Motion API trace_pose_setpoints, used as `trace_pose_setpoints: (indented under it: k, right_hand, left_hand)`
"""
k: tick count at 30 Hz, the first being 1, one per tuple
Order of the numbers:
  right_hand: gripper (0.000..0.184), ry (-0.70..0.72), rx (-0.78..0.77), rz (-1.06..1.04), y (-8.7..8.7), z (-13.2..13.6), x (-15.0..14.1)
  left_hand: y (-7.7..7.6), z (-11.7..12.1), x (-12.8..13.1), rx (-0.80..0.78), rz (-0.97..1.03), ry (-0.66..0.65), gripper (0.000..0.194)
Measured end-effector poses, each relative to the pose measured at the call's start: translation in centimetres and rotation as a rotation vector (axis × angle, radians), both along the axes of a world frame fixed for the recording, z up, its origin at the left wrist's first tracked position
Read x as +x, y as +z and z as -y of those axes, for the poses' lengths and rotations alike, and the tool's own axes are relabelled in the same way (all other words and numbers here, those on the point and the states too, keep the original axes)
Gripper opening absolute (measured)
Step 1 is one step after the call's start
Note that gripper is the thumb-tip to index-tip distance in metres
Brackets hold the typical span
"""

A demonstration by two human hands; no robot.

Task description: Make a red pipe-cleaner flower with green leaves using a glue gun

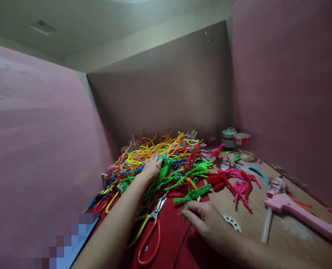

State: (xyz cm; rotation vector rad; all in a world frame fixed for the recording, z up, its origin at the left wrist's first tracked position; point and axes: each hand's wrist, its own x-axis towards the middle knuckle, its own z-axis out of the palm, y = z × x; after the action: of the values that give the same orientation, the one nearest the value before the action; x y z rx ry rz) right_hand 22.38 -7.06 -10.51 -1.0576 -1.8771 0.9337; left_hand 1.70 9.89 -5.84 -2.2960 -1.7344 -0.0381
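Note:
My left hand [152,169] reaches into a heap of many-coloured pipe cleaners [179,144], its fingers stretched out over the yellow and blue ones. Its thumb side is partly hidden among them. Closed in a pinch, my right hand [207,220] holds a thin dark stem [182,244] that runs down toward me. Just beyond those fingertips is a fuzzy green pipe-cleaner shape [194,193]; whether it joins the stem I cannot tell. Between my arms, scissors [149,239] with red and yellow handles lie with their blades pointing away.
A pink glue gun [303,215] lies at the right. Red and pink pipe-cleaner pieces [240,179] are on the wooden table [290,228]. Tape [242,139] and a jar [229,139] stand at the back. A white holed disc [232,222] sits beside my right hand. Pink panels flank the table.

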Motion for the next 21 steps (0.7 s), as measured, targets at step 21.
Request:
trace_pose_setpoints:
  k: [21]
  right_hand:
    - [0.030, 0.016, 0.049, 0.035, -0.2, 0.0, 0.0]
  left_hand:
    - [0.4, 0.7, 0.0, 0.011, -0.003, 0.027, 0.040]
